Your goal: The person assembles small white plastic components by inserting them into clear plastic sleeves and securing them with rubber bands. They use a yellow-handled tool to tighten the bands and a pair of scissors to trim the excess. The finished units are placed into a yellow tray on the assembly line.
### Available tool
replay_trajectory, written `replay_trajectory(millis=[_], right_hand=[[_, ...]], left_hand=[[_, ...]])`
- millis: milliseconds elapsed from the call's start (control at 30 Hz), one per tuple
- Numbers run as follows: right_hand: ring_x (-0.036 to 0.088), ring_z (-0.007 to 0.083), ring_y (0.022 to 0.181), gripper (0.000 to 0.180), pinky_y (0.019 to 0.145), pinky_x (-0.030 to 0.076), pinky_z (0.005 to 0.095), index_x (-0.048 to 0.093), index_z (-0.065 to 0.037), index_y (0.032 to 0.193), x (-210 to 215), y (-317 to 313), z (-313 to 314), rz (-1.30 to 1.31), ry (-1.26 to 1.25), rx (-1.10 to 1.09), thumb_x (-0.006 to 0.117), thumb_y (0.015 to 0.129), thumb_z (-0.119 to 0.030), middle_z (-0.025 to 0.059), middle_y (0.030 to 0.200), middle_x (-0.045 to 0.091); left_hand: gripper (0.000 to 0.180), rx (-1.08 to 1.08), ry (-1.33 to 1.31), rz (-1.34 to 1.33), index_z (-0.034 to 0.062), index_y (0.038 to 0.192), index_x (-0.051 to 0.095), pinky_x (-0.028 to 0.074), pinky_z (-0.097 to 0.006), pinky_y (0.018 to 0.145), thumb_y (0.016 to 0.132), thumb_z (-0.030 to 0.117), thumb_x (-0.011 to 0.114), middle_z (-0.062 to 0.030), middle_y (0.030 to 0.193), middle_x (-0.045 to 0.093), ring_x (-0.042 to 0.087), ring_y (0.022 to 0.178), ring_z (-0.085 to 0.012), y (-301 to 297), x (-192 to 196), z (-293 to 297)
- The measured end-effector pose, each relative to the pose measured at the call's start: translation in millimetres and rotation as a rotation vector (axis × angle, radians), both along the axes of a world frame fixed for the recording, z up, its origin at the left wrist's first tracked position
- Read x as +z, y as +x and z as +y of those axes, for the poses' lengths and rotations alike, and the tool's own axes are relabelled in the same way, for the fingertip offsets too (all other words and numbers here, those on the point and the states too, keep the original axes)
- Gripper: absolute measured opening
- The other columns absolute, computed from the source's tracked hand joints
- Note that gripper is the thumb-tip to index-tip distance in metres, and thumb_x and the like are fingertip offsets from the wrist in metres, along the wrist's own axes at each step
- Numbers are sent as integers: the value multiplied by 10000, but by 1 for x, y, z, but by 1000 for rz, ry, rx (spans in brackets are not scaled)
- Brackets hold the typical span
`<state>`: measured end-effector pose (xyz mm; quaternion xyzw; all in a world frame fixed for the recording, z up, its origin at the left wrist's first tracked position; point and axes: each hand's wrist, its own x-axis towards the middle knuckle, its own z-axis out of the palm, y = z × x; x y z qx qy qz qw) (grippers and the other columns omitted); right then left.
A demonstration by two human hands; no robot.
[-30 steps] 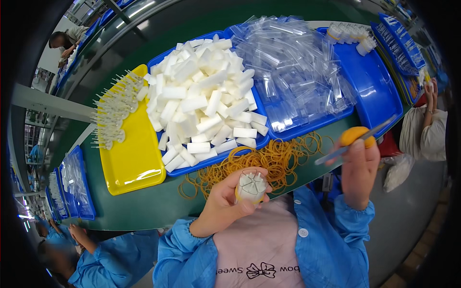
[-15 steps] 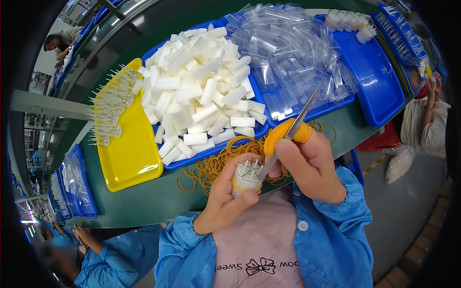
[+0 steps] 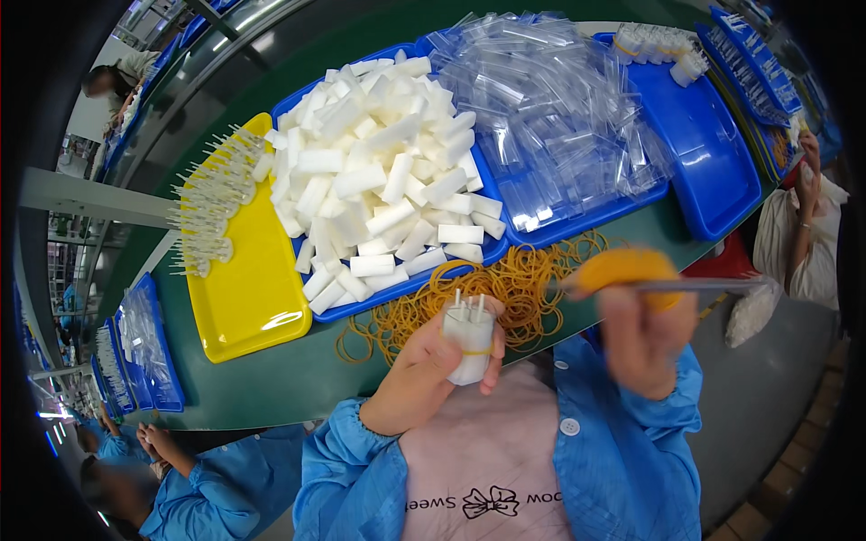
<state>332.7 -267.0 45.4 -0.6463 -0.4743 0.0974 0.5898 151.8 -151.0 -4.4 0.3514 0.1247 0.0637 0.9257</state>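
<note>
My left hand [image 3: 417, 377], at the middle front, is closed around a small white bundle [image 3: 468, 347]. A yellow rubber band circles the bundle, and several thin white prongs stick up from its top. To the right, my right hand [image 3: 642, 338] is smeared by motion but grips orange-handled scissors [image 3: 631, 269]. Their long metal blade points right, away from the bundle; the scissors' far-left end is blurred. Just beyond my left hand lies a heap of yellow rubber bands [image 3: 532, 302] on the green table [image 3: 244, 388].
Beyond the bands, a blue tray [image 3: 401, 281] is heaped with white foam blocks [image 3: 361, 180]. Clear plastic sleeves [image 3: 550, 117] fill another tray. A yellow tray [image 3: 244, 298] with pronged white pieces stands left; a blue tray [image 3: 695, 153] with banded bundles stands right. Other people [image 3: 203, 487] sit nearby.
My right hand has swung right with the scissors, whose blade no longer touches the bundle and has turned from upward to rightward. The bundle now stands more upright in my left hand.
</note>
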Motion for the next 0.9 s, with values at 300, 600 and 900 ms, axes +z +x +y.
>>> replay_trajectory(millis=[300, 600, 900], right_hand=[[595, 278, 800, 92, 699, 471, 308, 586, 73, 900, -60, 90, -58, -597, -501, -526, 577, 826, 20, 149, 1003, 584], [575, 263, 970, 410, 826, 454, 352, 563, 21, 1151, -49, 53, -45, -192, -290, -251, 656, 764, -77, 142, 1140, 547], [491, 302, 1024, 717, 912, 377, 444, 558, -30, 1176, 7, -18, -4, -462, -319, 230, 793, 555, -298, 102, 1110, 496]], left_hand=[[652, 78, -396, -12, 22, 1415, 227, 440, -388, 780, 950, 448, 393, -142, 1130, 526, 541, 908, -274, 4, 3, 6], [681, 14, -382, 34, 29, 1436, 174, 481, -418, 859, 914, 280, 532, -165, 1225, 491, 550, 1064, -332, 3, 11, 5], [591, -122, -172, 20, 30, 1359, 343, 417, -348, 965, 908, 331, 578, -100, 1220, 539, 549, 1112, -217, 0, 6, -5]])
